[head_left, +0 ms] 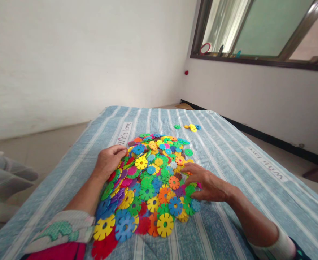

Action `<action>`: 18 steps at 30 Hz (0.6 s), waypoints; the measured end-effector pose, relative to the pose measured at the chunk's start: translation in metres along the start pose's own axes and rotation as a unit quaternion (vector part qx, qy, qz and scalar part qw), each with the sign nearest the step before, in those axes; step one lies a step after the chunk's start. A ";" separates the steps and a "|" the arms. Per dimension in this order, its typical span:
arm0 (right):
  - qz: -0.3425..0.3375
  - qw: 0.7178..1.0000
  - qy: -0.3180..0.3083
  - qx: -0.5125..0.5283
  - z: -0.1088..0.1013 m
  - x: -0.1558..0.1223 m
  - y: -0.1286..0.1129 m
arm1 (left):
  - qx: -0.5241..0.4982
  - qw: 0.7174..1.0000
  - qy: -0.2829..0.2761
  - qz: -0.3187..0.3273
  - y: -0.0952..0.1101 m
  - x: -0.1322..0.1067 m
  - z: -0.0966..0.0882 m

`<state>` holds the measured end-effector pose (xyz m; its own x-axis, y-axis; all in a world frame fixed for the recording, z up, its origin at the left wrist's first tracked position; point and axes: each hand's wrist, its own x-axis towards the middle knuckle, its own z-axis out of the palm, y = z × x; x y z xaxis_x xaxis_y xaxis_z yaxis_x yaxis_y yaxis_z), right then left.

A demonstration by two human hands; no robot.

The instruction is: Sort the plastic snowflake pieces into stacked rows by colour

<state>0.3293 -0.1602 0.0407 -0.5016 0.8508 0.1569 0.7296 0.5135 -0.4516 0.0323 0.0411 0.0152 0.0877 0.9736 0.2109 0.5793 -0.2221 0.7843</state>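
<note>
A large heap of plastic snowflake building discs [147, 191], notched round the rim and holed in the middle, lies spread over the striped cloth. The discs are yellow, green, blue, orange, red and purple. At the heap's upper left edge is my left hand [110, 161], its fingers drawn together against the discs; what sits between the fingertips is hidden. My right hand [209, 183] reaches over the right edge with its fingers apart. Its fingertips are at the discs there, and nothing shows in its grasp.
Beyond the heap, a green disc [177, 126] lies near a small group of yellow, orange and blue discs [192, 128]. The blue-and-white striped cloth [218, 227] covers the table. White walls rise behind, and a window sill [256, 59] at upper right holds small items.
</note>
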 end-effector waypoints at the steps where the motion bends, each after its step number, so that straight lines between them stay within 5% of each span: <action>1: -0.001 1.000 -0.002 0.001 0.000 -0.001 -0.001 | -0.001 1.000 -0.002 -0.003 0.001 0.000 0.000; 18: 0.018 1.000 -0.019 -0.005 0.005 -0.013 -0.003 | -0.001 1.000 -0.012 -0.015 0.001 -0.001 0.001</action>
<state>0.3310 -0.1732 0.0357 -0.4912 0.8644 0.1074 0.7521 0.4831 -0.4483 0.0341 0.0400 0.0153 0.0907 0.9808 0.1728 0.5809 -0.1930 0.7907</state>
